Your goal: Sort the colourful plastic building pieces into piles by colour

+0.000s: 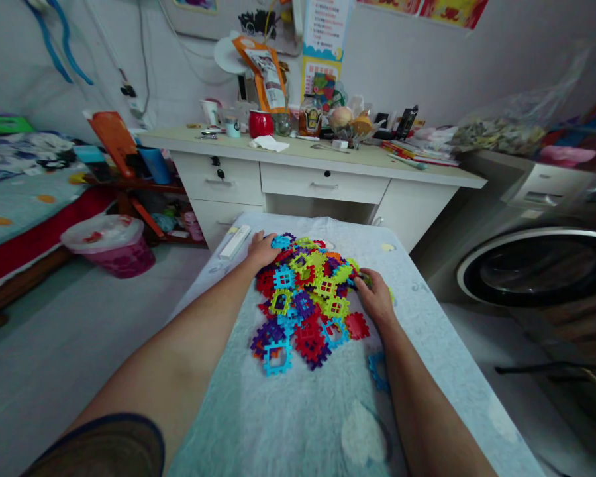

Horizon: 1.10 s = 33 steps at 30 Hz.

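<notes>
A heap of flat plastic building pieces with toothed edges (305, 324) lies on the cloth-covered table. They are red, purple, blue and lime green, many with square window openings. At the heap's far left edge, my left hand (263, 249) rests against it, fingers apart, touching a light blue piece (281, 242). My right hand (376, 293) cups the right edge, thumb and fingers apart beside lime green and dark blue pieces; some of its fingertips are hidden. One blue square frame piece (377, 371) lies apart from the heap, beside my right forearm.
A white oblong box (235, 242) lies left of my left hand. Beyond the table stands a white desk (328, 171) with jars, a red cup (261, 124) and papers. A washing machine (526, 218) is on the right. On the left are a pink bin (124, 255) and a bed (24, 199).
</notes>
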Tool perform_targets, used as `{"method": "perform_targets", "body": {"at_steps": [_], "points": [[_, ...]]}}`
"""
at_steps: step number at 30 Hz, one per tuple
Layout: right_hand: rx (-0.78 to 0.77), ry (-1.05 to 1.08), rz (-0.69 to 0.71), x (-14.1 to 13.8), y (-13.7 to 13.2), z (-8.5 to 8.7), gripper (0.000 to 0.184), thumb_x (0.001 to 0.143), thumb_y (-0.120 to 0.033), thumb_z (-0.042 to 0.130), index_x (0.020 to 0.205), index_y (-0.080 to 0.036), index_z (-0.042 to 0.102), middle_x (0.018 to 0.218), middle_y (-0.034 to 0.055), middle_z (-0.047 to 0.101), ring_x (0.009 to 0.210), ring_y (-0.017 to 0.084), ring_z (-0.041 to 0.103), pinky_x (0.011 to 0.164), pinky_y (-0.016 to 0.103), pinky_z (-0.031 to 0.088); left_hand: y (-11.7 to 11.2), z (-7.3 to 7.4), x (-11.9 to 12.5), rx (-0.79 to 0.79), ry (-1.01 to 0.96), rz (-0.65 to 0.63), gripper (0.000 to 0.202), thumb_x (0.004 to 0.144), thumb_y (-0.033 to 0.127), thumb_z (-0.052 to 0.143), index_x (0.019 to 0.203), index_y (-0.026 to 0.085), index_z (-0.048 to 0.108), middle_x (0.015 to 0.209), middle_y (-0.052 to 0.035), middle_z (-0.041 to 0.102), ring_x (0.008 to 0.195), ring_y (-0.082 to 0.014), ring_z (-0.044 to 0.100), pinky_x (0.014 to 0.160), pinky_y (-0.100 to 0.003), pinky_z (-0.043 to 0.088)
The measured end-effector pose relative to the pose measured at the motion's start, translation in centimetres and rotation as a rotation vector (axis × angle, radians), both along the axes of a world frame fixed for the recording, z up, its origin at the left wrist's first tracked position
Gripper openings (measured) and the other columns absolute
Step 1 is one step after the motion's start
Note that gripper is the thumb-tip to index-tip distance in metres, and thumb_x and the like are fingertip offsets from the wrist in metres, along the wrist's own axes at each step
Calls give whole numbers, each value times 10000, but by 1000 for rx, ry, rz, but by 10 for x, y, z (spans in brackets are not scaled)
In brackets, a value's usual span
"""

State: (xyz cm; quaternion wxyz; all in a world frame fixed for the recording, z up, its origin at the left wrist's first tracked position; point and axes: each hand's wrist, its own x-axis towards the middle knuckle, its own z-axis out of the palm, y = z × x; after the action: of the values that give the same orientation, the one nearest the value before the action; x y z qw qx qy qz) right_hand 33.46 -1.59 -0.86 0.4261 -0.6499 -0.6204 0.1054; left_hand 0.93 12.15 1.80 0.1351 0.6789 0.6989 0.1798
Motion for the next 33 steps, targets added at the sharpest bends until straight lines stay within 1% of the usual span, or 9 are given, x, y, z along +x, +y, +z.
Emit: {"method": "perform_targets", "body": {"at_steps": [4, 8, 12, 16, 18, 23, 26, 29, 33], "points": [[-51, -60, 78, -1, 1, -2, 453, 845, -499, 531, 1138, -182, 665, 1129, 119, 694, 1042, 274, 634, 969, 452, 472, 7, -2, -3, -1, 18, -52, 614, 761, 437, 629, 1345, 258, 565, 1370, -99, 559, 1282, -284, 509, 1078, -358, 386], [-50, -108, 98, 0, 2, -1, 440, 838, -473, 550, 1143, -177, 664, 1149, 127, 689, 1054, 282, 633, 965, 461, 475, 0, 2, -6, 57, 63, -115, 532, 787, 476, 608, 1263, 238, 613, 1281, -115, 595, 1157, -287, 571, 1006, -383, 429], [-37, -132, 100, -1, 2, -1, 414, 836, -462, 561, 1130, -190, 667, 1136, 120, 693, 1057, 283, 630, 965, 465, 476, -15, 10, -5, 152, 58, -205, 353, 821, 352, 588, 1140, 211, 649, 1145, -94, 658, 1041, -239, 610, 937, -338, 456], [-35, -136, 93, 0, 1, -2, 418, 840, -455, 564, 1140, -181, 662, 1133, 124, 690, 1053, 281, 633, 960, 457, 479, -34, 20, -2, 230, 19, -213, 308, 869, 277, 516, 1149, 213, 629, 1090, -79, 695, 1007, -229, 627, 900, -328, 461], [-40, -138, 91, 0, 1, -2, 417, 839, -452, 566, 1143, -182, 661, 1135, 122, 689, 1050, 276, 633, 956, 450, 482, -44, 25, 0, 246, -26, -212, 299, 881, 270, 493, 1135, 205, 636, 1073, -87, 706, 991, -242, 638, 894, -345, 466], [-50, -126, 71, 1, 1, -3, 399, 829, -429, 570, 1135, -192, 665, 1131, 108, 692, 1050, 264, 633, 963, 446, 481, -73, 37, 12, 309, -253, -306, 274, 857, 288, 512, 1076, 200, 651, 1072, -62, 699, 979, -213, 640, 917, -335, 482], [-52, -118, 68, 1, 2, -4, 383, 804, -367, 570, 1134, -199, 668, 1141, 101, 694, 1058, 260, 633, 961, 437, 483, -93, 47, 21, 271, -335, -483, 285, 844, 304, 523, 1072, 198, 656, 1092, -62, 678, 976, -201, 635, 921, -342, 498], [-68, -74, 55, 1, 2, -4, 373, 767, -301, 549, 1103, -207, 682, 1119, 87, 706, 1037, 254, 639, 952, 429, 487, -113, 57, 28, 229, -393, -648, 279, 826, 295, 542, 1057, 206, 671, 1133, -69, 664, 1090, -220, 609, 1004, -375, 466], [-28, 65, 5, 3, 2, -2, 374, 740, -274, 484, 1037, -203, 699, 1064, 72, 723, 1007, 245, 644, 964, 421, 481, -133, 61, 28, 172, -560, -610, 284, 868, 328, 493, 1052, 210, 674, 1138, -57, 672, 1099, -216, 612, 1015, -387, 464]]}}
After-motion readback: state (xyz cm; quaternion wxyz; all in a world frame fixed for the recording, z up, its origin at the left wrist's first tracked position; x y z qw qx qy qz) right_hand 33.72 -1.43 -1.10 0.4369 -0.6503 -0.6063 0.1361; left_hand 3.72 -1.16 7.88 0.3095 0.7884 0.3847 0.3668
